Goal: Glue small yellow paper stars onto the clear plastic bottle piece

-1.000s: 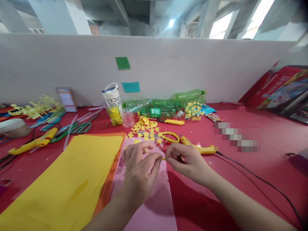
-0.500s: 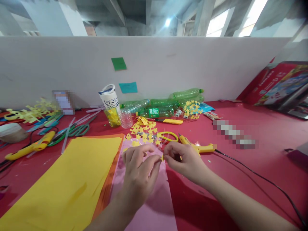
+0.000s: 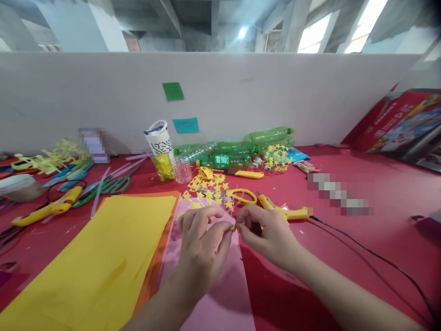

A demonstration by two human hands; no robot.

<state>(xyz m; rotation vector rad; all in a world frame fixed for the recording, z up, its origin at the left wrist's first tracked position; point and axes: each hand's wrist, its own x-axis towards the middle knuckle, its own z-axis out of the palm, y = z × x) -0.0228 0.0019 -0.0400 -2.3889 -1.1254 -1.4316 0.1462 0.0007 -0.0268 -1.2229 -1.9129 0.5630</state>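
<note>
Between the fingertips of both hands is a small yellow paper star (image 3: 234, 227). My left hand (image 3: 203, 248) pinches it from the left, over a pink sheet (image 3: 220, 294). From the right, my right hand (image 3: 268, 232) pinches the same star, its lower fingers curled. Just beyond the hands lies a pile of yellow stars (image 3: 208, 188), with yellow-handled scissors (image 3: 244, 196) beside it. A yellow glue gun (image 3: 292, 213) rests behind my right hand, partly hidden by it.
Yellow sheets (image 3: 93, 257) over orange ones lie at left. Green plastic bottles (image 3: 237, 161), a white patterned cup (image 3: 160, 143), a yellow cutter knife (image 3: 250, 174) and a star cluster (image 3: 277, 157) stand or lie along the white partition (image 3: 292, 92). Another glue gun (image 3: 48, 209) lies far left.
The view has shifted slightly, so everything sits a little further right. Both hands keep their pinch on the star, with hardly any other movement.
</note>
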